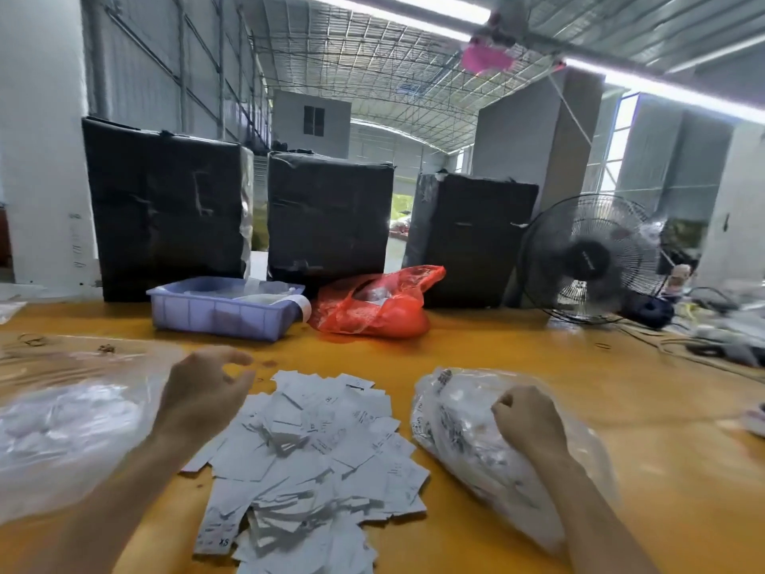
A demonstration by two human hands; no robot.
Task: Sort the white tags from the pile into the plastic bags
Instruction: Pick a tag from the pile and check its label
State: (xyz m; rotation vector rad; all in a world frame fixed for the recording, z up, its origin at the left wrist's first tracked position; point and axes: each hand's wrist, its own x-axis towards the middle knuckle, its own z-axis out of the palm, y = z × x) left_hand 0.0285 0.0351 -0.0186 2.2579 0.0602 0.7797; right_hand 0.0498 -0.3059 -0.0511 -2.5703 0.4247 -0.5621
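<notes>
Left hand (pixel 203 391): raised above the table's near-left part, fingers loosely curved and spread, thumb apart from them, holding nothing; its fingertips point away from the person and a little right.
Right hand (pixel 528 424): fingers curled tight into the top of the right plastic bag (pixel 488 445), gripping its film; knuckles face up.
Pile of white tags (pixel 314 453): lies flat on the yellow table (pixel 517 354), between the two hands, just right of and below the left fingertips, just left of the right fingers. The heap runs long from far to near, its near end spreading toward the person. Single tags lie at mixed angles; one at the near-left edge shows "XS" upside down, long axis pointing roughly away from the person.
Right plastic bag: clear, filled with white tags, long axis slanting from far-left to near-right under the right fingers.
Left plastic bag (pixel 70 424): clear, blurred, left of the left fingers; its contents look white, details unclear.
Beyond the fingertips: a blue tray (pixel 219 312), a red bag (pixel 372 304), three black wrapped boxes (pixel 327 213).
Far right of the right fingers: a black fan (pixel 592 258).
</notes>
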